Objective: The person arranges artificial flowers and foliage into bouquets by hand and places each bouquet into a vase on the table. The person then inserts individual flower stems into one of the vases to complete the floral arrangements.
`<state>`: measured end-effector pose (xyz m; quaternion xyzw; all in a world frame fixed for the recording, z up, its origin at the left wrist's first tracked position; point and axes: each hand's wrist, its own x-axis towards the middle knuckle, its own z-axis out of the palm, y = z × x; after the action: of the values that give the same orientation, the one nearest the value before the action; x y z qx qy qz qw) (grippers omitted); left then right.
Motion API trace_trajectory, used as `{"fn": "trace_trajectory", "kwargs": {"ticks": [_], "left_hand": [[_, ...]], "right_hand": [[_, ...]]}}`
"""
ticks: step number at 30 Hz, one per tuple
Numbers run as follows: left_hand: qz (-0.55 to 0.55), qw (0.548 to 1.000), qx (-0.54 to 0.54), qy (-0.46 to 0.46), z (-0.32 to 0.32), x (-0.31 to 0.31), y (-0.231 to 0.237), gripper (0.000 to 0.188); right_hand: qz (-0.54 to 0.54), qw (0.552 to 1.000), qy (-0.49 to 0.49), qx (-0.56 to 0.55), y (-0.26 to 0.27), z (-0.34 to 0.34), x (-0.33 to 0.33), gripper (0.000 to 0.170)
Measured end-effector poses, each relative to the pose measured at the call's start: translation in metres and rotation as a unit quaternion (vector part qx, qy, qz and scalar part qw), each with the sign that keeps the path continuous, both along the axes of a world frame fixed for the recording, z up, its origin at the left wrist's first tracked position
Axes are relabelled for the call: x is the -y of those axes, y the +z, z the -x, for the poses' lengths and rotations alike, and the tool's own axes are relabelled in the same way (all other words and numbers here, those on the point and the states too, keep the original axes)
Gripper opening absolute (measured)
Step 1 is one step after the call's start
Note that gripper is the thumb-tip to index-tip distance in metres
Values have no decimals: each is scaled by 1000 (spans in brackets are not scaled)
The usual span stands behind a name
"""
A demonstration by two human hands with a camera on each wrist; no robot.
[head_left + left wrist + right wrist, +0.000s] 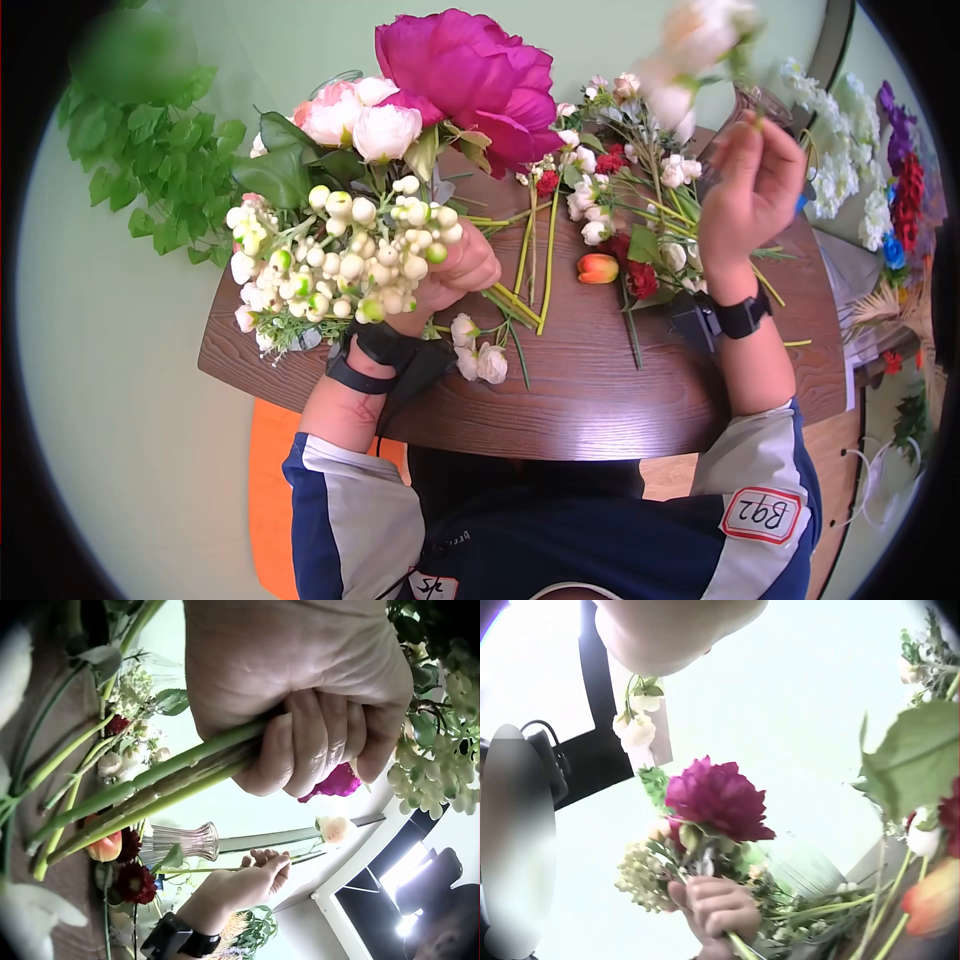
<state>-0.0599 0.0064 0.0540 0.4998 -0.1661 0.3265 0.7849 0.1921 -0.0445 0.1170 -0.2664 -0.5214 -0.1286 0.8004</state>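
Note:
My left hand (465,265) grips a bunch of artificial flowers by the stems. The bunch has a large magenta peony (475,85), pale pink-and-white blooms (375,125) and a cluster of cream berries (350,250). In the left wrist view, thick green stems (150,787) come out below the curled fingers. Raised at the right, my right hand (750,195) pinches the thin stem of a cream rose spray (695,45), which is blurred in the head view. In the right wrist view the spray's white blooms (637,727) hang past the hand, whose fingertips are hidden.
On the dark wooden table (600,400) lie an orange tulip (598,268), small white roses (480,360) and several loose stems with red and white blooms. A ribbed glass vase (184,841) stands behind the right hand. Green ivy (150,160) hangs at the left.

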Motion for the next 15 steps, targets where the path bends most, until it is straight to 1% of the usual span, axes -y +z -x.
{"fn": "trace_trajectory", "kwargs": {"ticks": [1, 3, 6, 7, 9, 10, 11, 12, 13, 14, 15], "left_hand": [[4, 1000, -2, 0, 0, 0, 1, 45], [13, 1000, -5, 7, 0, 1, 0, 44], [26, 1000, -5, 14, 1, 0, -5, 45], [25, 1000, -6, 15, 1, -3, -8, 45], [-32, 997, 33, -60, 1, -11, -14, 31], [-34, 997, 33, -57, 4, -7, -18, 31], [-32, 999, 19, 11, 8, 0, -23, 20], [-30, 996, 6, 79, 10, 6, -26, 15], [-40, 974, -104, 197, 7, 12, -14, 45], [83, 983, -55, 155, 25, -15, -66, 43], [5, 997, -36, 68, 13, -11, -41, 42]], "right_hand": [[3, 1000, 2, 8, 8, 0, 7, 10], [77, 995, 53, 41, 17, 4, 19, 10], [220, 962, 128, 99, 16, 29, 34, 8], [229, 957, 121, 134, 10, 40, 34, 6], [359, 898, 203, 152, -3, 60, 40, 4], [404, 869, 238, 156, -11, 68, 40, 3], [390, 867, 250, 181, -18, 73, 38, 5], [391, 857, 274, 192, -28, 76, 35, 6], [399, 850, 287, 190, -36, 78, 33, 6], [407, 842, 300, 189, -39, 80, 33, 5], [405, 843, 300, 190, -38, 80, 34, 5]]}}
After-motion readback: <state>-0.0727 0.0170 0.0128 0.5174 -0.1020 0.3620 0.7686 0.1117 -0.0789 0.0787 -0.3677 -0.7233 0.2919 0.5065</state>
